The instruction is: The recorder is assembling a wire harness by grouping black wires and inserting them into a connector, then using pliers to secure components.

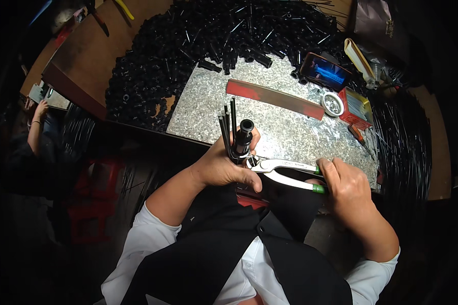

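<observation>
My left hand [220, 165] is closed round a black tubular part [245, 136], held upright with its round open end up. Several thin black rods [226, 126] stick up from the same grip. In my right hand [347, 184] are pliers [285, 165] with silver jaws and green-ended handles. The handles are spread apart in my fingers. The jaws reach left to the lower part of the tube, beside my left thumb. What exactly they bite on is too small to tell.
Black tubular parts [188, 40] lie heaped along the back. On the speckled worktop [198, 101] are a worn red bar [275, 99], a white bowl [333, 104] of small bits, a red box [355, 113], an orange-handled tool [356, 134] and a phone [325, 71]. Black rods [404, 147] lie right; another person's hand [40, 108] shows far left.
</observation>
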The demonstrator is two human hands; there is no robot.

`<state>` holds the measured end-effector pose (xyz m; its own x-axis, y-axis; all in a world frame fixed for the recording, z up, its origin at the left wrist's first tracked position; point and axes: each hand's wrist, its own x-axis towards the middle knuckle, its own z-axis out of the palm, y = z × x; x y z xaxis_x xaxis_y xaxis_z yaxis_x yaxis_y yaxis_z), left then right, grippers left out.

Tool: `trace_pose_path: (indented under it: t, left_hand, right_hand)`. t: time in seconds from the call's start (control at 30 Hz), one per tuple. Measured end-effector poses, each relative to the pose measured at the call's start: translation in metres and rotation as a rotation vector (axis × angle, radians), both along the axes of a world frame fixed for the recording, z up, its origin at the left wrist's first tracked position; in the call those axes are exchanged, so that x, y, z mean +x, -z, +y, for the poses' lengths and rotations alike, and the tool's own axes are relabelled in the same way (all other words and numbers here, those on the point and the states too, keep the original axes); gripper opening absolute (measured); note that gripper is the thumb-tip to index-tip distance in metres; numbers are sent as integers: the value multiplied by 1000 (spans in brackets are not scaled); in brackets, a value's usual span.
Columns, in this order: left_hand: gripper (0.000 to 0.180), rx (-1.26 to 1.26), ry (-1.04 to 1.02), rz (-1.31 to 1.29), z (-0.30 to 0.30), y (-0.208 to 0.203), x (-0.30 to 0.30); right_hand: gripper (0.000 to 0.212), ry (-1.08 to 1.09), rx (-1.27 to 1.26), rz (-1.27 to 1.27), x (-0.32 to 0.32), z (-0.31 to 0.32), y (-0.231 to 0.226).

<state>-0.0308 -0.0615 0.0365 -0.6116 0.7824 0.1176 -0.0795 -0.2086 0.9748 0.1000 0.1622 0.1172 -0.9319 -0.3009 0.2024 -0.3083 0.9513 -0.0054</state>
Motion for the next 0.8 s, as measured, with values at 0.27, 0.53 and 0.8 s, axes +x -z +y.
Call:
trace_pose_path:
  t: [0.27, 0.53, 0.8]
  left_hand:
    - [66, -103, -76, 190, 8, -2, 7]
    - [72, -29, -130, 179, 1, 2, -1]
    - [66, 298, -19, -159, -4, 6, -6]
  right_hand:
    - [35, -30, 170, 59, 5, 3, 5]
    - [32, -22, 69, 24, -1, 5, 4]
    - [40, 81, -125, 66, 1, 17, 11]
